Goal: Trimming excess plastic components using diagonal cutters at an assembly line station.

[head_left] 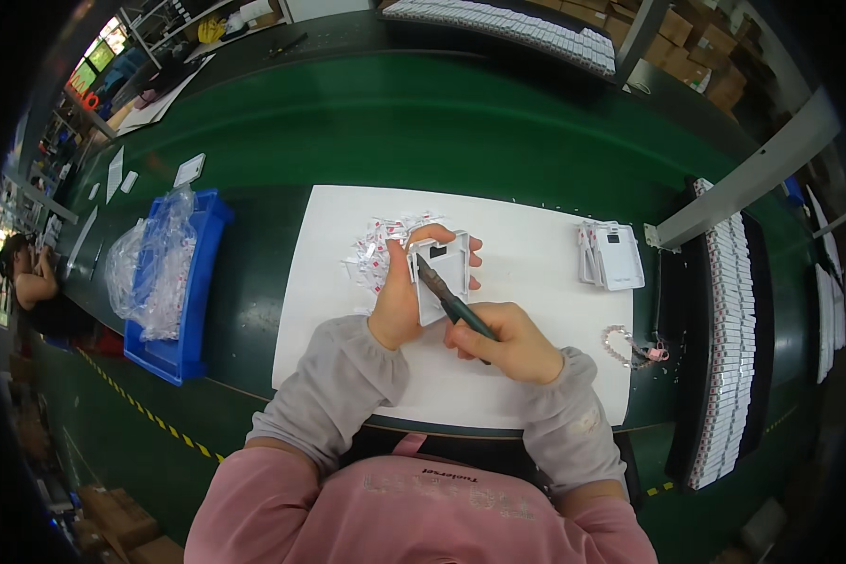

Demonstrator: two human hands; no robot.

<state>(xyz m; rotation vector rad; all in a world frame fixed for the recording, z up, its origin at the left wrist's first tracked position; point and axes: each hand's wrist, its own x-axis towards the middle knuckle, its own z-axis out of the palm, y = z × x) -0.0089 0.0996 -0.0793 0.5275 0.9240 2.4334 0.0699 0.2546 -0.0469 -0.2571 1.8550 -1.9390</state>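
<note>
My left hand (399, 299) holds a shallow white plastic case (456, 280), tilted up, its inner side facing me. A small black rectangle shows near the case's top edge. In my closed right hand (512, 346) is a pen-shaped tool with a dark green handle (470, 318). Its narrow brownish-grey tip lies against or just over the case's left inner edge; contact cannot be made out. Behind my left hand, a loose heap of small white packets with red marks (371, 249) lies on the white sheet (536, 376).
Several similar white cases (620, 261) are stacked at the right, near a beaded strap with a pink charm (658, 352). A blue bin (195, 315) with clear plastic bags stands left. A metal post (752, 179) and long rows of white pieces (731, 329) flank the right side.
</note>
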